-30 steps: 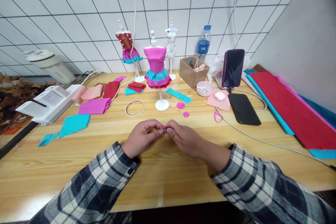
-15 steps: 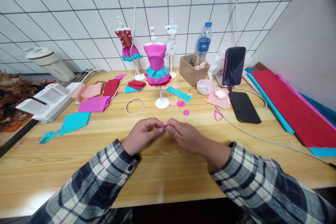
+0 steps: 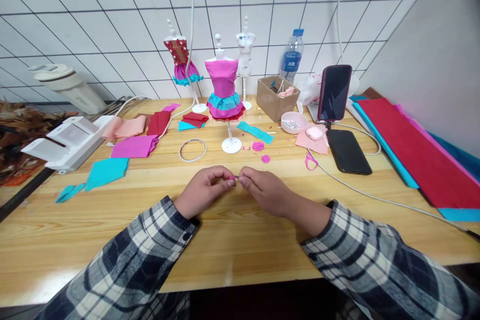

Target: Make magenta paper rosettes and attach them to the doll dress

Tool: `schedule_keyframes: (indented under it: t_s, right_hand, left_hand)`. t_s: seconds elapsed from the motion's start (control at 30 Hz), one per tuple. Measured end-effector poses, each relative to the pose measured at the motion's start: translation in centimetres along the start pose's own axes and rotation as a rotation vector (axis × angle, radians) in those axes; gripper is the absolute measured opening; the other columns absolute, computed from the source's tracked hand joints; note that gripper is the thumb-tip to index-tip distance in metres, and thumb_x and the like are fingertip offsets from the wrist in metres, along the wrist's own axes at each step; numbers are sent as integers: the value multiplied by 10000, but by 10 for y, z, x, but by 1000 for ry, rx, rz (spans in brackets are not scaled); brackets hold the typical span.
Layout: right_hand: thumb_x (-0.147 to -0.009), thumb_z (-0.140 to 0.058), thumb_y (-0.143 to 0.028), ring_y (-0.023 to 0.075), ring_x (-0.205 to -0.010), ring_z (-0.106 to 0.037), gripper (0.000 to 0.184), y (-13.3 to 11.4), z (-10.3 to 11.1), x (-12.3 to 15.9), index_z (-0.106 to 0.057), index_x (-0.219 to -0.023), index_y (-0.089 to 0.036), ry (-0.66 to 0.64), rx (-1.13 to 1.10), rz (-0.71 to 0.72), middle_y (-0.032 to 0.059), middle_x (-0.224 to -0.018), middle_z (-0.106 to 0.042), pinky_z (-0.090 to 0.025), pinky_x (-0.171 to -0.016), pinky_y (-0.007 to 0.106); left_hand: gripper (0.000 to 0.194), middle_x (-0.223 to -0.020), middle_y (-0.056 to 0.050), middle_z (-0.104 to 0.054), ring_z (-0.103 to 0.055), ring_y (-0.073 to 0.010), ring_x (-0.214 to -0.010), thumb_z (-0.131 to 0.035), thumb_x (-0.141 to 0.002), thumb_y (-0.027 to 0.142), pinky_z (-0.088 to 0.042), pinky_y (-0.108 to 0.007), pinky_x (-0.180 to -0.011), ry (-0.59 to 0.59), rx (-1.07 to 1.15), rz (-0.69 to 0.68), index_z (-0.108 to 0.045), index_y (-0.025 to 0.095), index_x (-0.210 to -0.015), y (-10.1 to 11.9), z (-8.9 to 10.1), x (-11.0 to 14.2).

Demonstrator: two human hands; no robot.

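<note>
My left hand (image 3: 205, 188) pinches a tiny magenta piece of paper or cloth (image 3: 233, 178) between thumb and forefinger, low over the table. Facing it, my right hand (image 3: 267, 191) is closed on a thin dark tool (image 3: 236, 176). Only the tool's tip shows, touching or nearly touching the magenta piece; its kind is hidden by the fingers. Beyond my hands lie two magenta rosettes, a larger one (image 3: 258, 146) and a smaller one (image 3: 265, 159). A dress form (image 3: 222, 77) in a magenta top and ruffled skirt stands on a white base behind them.
Two more dress forms, one clothed (image 3: 178, 55) and one white (image 3: 245, 52), stand by the wall. A cardboard box (image 3: 275, 105), pink bowl (image 3: 294, 122), bottle (image 3: 291, 57) and phones (image 3: 350, 152) are at back right. Folded sheets (image 3: 135, 146) lie left; long sheets (image 3: 420, 155) lie right.
The camera view has tilted slightly. My hands hold nearly the same place, their fingertips shifting a little; more of the thin dark tip shows between them now.
</note>
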State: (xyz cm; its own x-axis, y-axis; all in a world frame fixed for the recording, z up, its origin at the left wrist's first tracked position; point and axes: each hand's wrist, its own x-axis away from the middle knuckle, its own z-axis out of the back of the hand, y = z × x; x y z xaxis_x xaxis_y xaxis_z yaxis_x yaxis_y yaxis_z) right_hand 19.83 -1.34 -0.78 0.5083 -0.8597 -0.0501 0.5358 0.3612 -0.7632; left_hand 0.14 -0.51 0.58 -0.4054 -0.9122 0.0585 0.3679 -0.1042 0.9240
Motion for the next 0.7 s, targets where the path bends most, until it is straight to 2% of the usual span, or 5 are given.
schedule_keyframes:
  t_s: [0.2, 0.37, 0.53, 0.63, 0.7]
  right_hand:
    - [-886, -548, -433, 112, -601, -479, 288, -1, 3, -2, -591, -1052, -201, 128, -162, 34, -43, -674, -529, -353, -596, 232]
    - [-830, -628, -316, 103, -617, -501, 132, -1, 2, -3, -643, -815, -185, 175, -118, 63, -18, -726, -632, -359, -608, 228]
    - [-849, -576, -282, 109, -595, -489, 127, -1, 4, -2, -611, -770, -189, 200, 26, 91, -20, -675, -605, -333, -580, 238]
    - [-883, -531, -305, 129, -644, -519, 166, 0, 8, 1, -597, -780, -194, 329, 122, 123, 2, -705, -610, -353, -606, 250]
    - [-909, -504, -330, 149, -709, -560, 195, 2, 10, 4, -609, -809, -199, 404, 177, 149, 26, -757, -639, -370, -635, 260]
  left_hand:
    - [209, -790, -37, -651, -566, -179, -789, -612, -808, 369, -453, -301, -791, -33, -45, -33, -649, 165, -783, 0, -2, 0]
    - [196, -848, -58, -664, -585, -193, -837, -585, -832, 357, -453, -313, -826, -30, -227, -129, -654, 175, -810, -1, -3, 0]
    - [186, -863, -57, -652, -584, -188, -857, -602, -829, 329, -450, -311, -837, -32, -290, -189, -682, 181, -908, 0, -4, -1]
    - [422, -929, -52, -631, -581, -186, -875, -683, -764, 330, -458, -313, -830, 53, -201, -141, -635, 186, -1157, -1, -2, -1]
    - [411, -911, -50, -630, -578, -176, -831, -692, -761, 358, -463, -296, -775, 93, -122, -52, -665, 175, -1129, -2, 0, -1]
